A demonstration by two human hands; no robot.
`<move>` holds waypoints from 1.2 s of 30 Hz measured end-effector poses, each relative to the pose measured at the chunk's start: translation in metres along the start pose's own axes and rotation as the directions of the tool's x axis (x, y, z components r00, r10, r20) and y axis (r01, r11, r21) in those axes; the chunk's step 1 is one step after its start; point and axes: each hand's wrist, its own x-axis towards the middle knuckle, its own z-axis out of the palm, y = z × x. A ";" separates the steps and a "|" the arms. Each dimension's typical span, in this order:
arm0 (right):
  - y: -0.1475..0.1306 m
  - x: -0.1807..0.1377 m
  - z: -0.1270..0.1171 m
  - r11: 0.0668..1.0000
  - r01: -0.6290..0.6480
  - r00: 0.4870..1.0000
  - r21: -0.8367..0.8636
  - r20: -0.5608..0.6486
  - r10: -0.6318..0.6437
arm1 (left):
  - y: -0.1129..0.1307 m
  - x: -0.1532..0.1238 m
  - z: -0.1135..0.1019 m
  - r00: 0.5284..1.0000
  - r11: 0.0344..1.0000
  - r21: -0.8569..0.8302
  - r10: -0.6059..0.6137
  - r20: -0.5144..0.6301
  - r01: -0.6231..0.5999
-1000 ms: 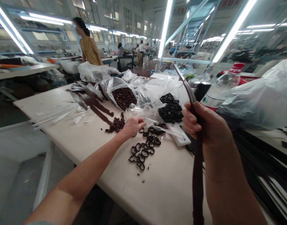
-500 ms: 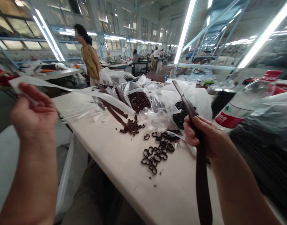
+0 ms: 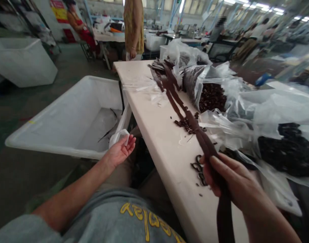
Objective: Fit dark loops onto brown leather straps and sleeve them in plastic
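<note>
My right hand (image 3: pixel 228 184) is closed round a dark brown leather strap (image 3: pixel 203 140). The strap slants up from my wrist over the white table (image 3: pixel 156 128). A few black oval loops (image 3: pixel 197 168) lie on the table just left of that hand. My left hand (image 3: pixel 120 151) is off the table's left side, palm up with its fingers spread, at the near corner of a large white bin (image 3: pixel 68 111). A bit of clear plastic (image 3: pixel 119 135) sits at its fingertips, against the bin's rim. Whether the fingers touch it is unclear.
On the table are a small heap of brown loops (image 3: pixel 182 124), an open bag of brown loops (image 3: pixel 212 97), a bag of black loops (image 3: pixel 283 148), and more brown straps (image 3: pixel 166 79). A person in yellow (image 3: pixel 134 27) stands at the far end. Another white bin (image 3: pixel 20 60) stands at the far left.
My head has turned left and down. My left hand, raised with a clear plastic sleeve, has dropped to the bin and opened. My right hand keeps the strap.
</note>
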 end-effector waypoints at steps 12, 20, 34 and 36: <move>0.018 -0.005 0.089 0.755 0.072 0.921 -0.652 0.334 0.201 | 0.014 -0.006 0.013 0.991 0.984 -0.163 -0.048 0.126 0.069; 0.025 0.003 0.114 0.688 0.127 0.896 -0.714 0.380 0.228 | 0.013 -0.011 0.019 0.989 0.975 -0.193 -0.088 0.122 0.110; 0.026 0.018 0.109 0.859 0.046 0.963 -0.510 0.251 0.098 | 0.000 -0.003 0.002 0.967 0.992 0.085 -0.113 0.227 0.096; 0.025 0.019 0.107 0.872 0.039 0.966 -0.488 0.240 0.091 | -0.001 -0.003 0.002 0.974 0.992 0.088 -0.108 0.201 0.092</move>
